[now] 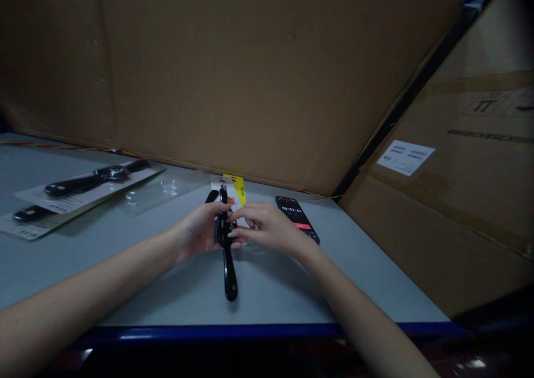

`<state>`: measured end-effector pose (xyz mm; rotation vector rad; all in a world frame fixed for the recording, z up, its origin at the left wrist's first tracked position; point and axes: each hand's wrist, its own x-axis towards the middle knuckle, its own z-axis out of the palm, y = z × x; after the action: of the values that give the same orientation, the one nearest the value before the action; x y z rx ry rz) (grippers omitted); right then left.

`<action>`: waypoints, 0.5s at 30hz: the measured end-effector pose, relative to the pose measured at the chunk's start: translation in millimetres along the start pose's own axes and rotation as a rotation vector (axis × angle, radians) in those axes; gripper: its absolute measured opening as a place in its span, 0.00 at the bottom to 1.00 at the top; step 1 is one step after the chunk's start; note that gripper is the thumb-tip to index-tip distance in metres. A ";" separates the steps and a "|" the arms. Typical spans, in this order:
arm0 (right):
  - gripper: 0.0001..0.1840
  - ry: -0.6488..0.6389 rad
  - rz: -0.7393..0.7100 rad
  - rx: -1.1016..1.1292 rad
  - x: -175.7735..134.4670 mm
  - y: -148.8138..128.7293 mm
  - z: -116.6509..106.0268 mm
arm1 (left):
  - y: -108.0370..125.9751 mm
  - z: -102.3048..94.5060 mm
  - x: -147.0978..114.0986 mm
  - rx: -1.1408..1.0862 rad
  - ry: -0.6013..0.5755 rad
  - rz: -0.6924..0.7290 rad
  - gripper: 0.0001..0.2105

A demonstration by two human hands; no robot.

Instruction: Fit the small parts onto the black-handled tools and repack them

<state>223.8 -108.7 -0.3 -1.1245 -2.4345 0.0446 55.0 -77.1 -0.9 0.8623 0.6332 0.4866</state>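
Note:
A black spokeshave [229,272] with two long handles is held up over the table, one handle pointing toward me. My left hand [202,227] is closed around its middle, the thumb lying along the upper part. The fingertips of my right hand [267,227] pinch at the metal centre of the same tool from the right. What exactly they grip there is too small and dark to make out. Just behind the hands lies a white and yellow card [239,187], partly covered, with a rounded black end [212,196] beside it.
On the left, packaged spokeshaves [75,185] lie overlapping on white cards, next to a clear plastic blister [167,189]. A phone [297,216] showing a running timer rests right of my hands. Cardboard walls stand behind and right [417,222]; a blue edge [217,332] borders the grey table.

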 end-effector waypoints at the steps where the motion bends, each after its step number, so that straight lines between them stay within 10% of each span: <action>1: 0.09 0.008 0.016 -0.033 0.5 -1.8 0.0 | -0.4 -0.2 0.2 0.007 -0.008 -0.005 0.11; 15: 0.12 0.090 0.338 -0.320 8.3 -25.3 27.9 | -5.0 4.3 2.6 -0.073 0.053 0.079 0.09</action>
<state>189.4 -115.1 -16.7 -1.6311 -2.1976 -0.2927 60.6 -80.6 -3.7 0.8097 0.6282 0.6016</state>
